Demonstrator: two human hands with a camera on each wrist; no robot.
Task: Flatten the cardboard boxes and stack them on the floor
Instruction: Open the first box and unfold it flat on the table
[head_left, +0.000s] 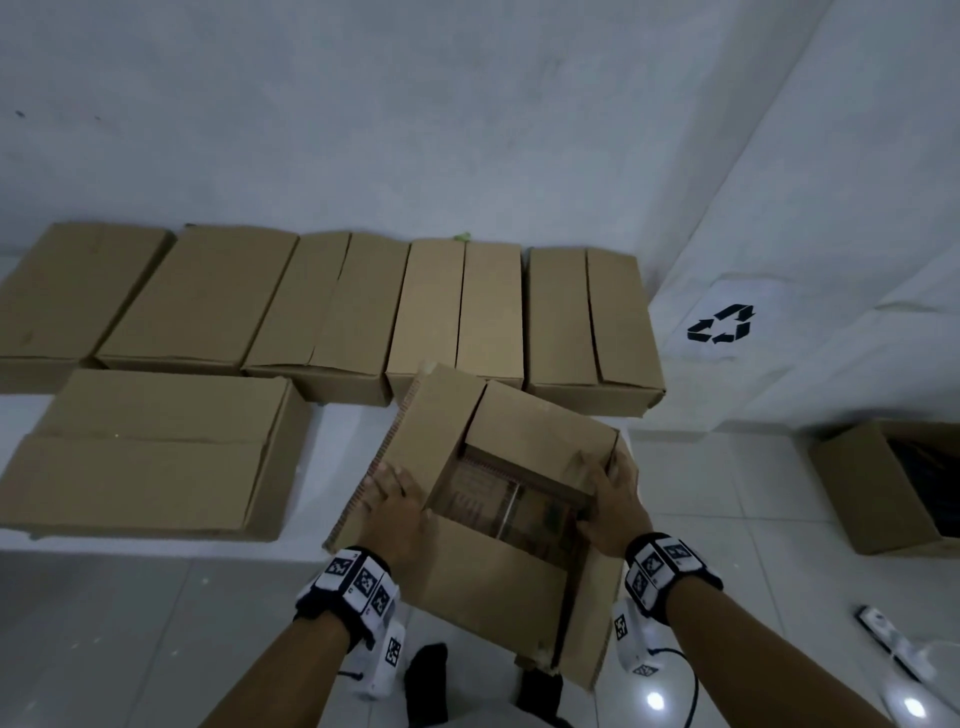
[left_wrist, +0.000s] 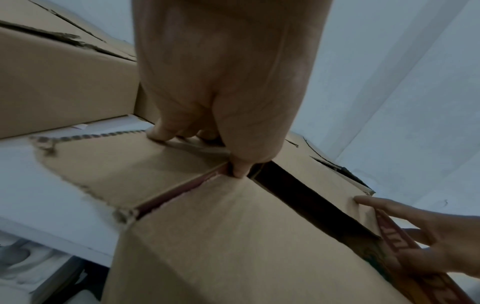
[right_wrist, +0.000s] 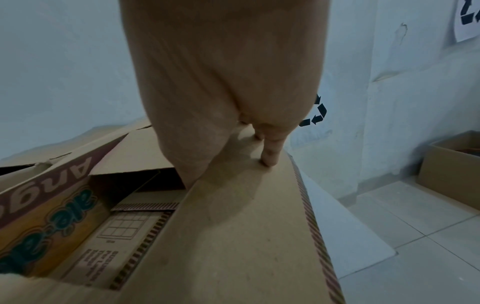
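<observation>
I hold an open brown cardboard box (head_left: 498, 566) in front of me, tilted, with printed inner walls showing through its top. My left hand (head_left: 389, 493) lies on the left flap (left_wrist: 124, 164): the fingers curl onto it and the thumb (left_wrist: 240, 170) hooks into the seam at its edge. My right hand (head_left: 608, 493) grips the right flap (right_wrist: 233, 226), fingers (right_wrist: 270, 156) on its outer face and the thumb over the inner edge. The far flaps are partly folded inward.
Several closed cardboard boxes (head_left: 457, 312) stand in a row on a low white platform (head_left: 337, 441) against the wall, a larger one (head_left: 150, 457) nearer on the left. An open box (head_left: 883, 488) sits on the tiled floor at right, below a recycling sign (head_left: 722, 325).
</observation>
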